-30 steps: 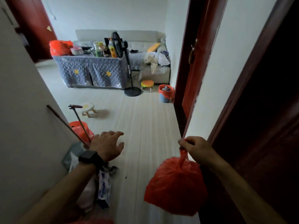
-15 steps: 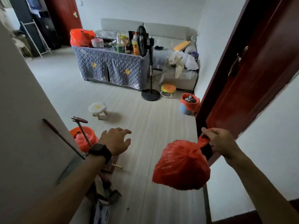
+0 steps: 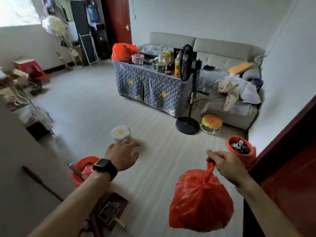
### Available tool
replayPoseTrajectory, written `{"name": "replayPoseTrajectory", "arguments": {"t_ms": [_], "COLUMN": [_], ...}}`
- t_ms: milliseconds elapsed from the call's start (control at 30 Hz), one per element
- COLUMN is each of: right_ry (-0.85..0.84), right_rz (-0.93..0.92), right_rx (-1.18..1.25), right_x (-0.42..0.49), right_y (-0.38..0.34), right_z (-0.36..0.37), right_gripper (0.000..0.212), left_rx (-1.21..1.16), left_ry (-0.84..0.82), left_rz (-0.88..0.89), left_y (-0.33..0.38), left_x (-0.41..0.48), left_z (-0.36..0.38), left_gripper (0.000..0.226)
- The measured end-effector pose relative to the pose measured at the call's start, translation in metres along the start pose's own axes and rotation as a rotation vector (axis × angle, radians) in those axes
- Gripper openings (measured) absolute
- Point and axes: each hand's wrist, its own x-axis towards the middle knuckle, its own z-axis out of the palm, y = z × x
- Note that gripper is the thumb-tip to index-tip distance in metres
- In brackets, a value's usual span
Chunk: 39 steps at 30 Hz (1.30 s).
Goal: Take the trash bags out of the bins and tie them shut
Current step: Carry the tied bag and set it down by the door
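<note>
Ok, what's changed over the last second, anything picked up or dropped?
The person has walked forward into the room, so the full bin by the door now sits just past the right hand. Nothing was taken or let go. The right hand's grip on the neck of the tied bag is unchanged, and the left hand stays open and empty, stretched ahead.

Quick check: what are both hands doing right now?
Left hand: open, fingers spread, holding nothing.
Right hand: gripping the knotted neck of the red trash bag, which hangs below it.
</note>
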Motion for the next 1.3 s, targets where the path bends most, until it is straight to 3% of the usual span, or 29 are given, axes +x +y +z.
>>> {"name": "replayPoseTrajectory", "arguments": {"t_ms": [367,600,867,1133,1300], "right_ry": [-0.145,-0.167,-0.280,-0.498,-0.597], "right_rz": [-0.037,-0.006,-0.006,0.000,-0.006], "right_rx": [-0.035,-0.005,0.064,-0.094,-0.179], "right_x": [0.325,0.519,0.754,0.970,1.082], "right_y": [-0.077,-0.127,-0.181,-0.237,-0.282], "right_z": [0.042,0.068,0.137,0.217,0.279], "right_gripper": [0.036,0.045,0.036,0.047,0.063], "left_rx": [-0.009,-0.019,-0.011,-0.015,-0.081], "left_ry": [-0.006,-0.033,-0.031,-0.168,-0.142], "left_rz": [-0.272,-0.272,-0.286,-0.470,-0.576], "left_y": [-0.080,-0.120,-0.148,-0.195,-0.239], "left_x": [0.239,0.437,0.663,0.818,0.896], "left_z": [-0.013,-0.046,-0.051,-0.033,-0.039], "left_gripper": [0.045,0.051,0.051,0.051,0.049]}}
